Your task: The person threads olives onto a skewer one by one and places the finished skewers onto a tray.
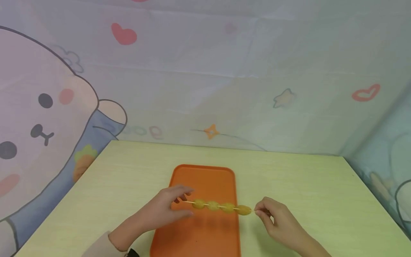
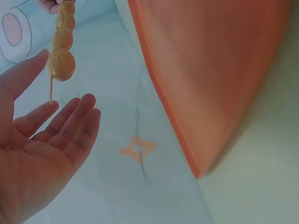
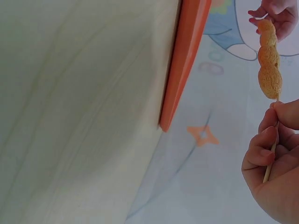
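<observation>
A wooden skewer threaded with several yellow-brown balls (image 1: 228,207) is held level above an orange tray (image 1: 205,178). My right hand (image 1: 280,220) pinches the stick at its right end between thumb and forefinger. In the right wrist view the bare end of the stick (image 3: 269,168) runs down across the curled fingers. My left hand (image 1: 165,207) is at the other end, thumb and fingers spread apart around the bare tip. The left wrist view shows that tip (image 2: 51,91) overlapping the forefinger's end, with the palm facing up and the fingers loosely extended.
The tray lies lengthwise on a pale wood-grain table (image 1: 282,175). Behind the table hangs a cloth backdrop (image 1: 199,89) printed with a cartoon bear and hearts. A dark cable (image 1: 398,200) shows at the right edge.
</observation>
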Demonstrator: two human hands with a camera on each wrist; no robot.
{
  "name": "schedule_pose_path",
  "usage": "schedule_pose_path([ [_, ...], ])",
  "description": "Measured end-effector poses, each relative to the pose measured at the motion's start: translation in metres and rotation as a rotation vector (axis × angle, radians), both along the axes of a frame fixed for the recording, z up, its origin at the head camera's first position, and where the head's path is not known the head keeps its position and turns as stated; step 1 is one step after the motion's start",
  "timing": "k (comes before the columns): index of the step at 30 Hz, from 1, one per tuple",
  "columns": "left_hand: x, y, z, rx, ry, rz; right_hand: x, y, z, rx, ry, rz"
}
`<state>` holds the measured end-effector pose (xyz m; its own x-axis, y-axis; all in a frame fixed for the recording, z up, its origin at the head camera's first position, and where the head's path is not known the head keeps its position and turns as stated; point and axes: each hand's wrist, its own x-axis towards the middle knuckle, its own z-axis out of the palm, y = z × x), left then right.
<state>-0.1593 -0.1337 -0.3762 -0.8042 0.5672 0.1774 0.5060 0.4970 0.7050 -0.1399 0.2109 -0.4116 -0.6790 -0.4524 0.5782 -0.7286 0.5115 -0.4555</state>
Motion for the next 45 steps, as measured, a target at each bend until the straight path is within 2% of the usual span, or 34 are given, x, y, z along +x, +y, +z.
schedule_pose_path([
  [5,0.005,-0.015,-0.008,0.050,0.020,0.105,-0.006,0.000,-0.005,-0.001,-0.022,-0.026],
  [9,0.010,-0.027,-0.016,0.058,0.048,0.162,-0.011,0.000,-0.008,0.010,-0.088,-0.055],
  [15,0.017,-0.043,-0.025,0.040,0.040,0.170,-0.018,-0.005,-0.011,0.036,-0.212,-0.117],
  [22,0.023,-0.055,-0.036,-0.018,-0.057,0.198,-0.027,-0.010,-0.014,0.068,-0.308,-0.190],
  [29,0.027,-0.062,-0.048,-0.066,-0.138,0.191,-0.034,-0.013,-0.015,0.106,-0.381,-0.229],
  [34,0.026,-0.064,-0.050,-0.105,-0.206,0.137,-0.040,-0.014,-0.015,0.120,-0.412,-0.217],
  [40,0.025,-0.065,-0.052,-0.123,-0.299,0.105,-0.045,-0.015,-0.018,0.140,-0.456,-0.218],
  [45,0.027,-0.067,-0.054,-0.134,-0.306,0.069,-0.047,-0.016,-0.020,0.150,-0.458,-0.196],
])
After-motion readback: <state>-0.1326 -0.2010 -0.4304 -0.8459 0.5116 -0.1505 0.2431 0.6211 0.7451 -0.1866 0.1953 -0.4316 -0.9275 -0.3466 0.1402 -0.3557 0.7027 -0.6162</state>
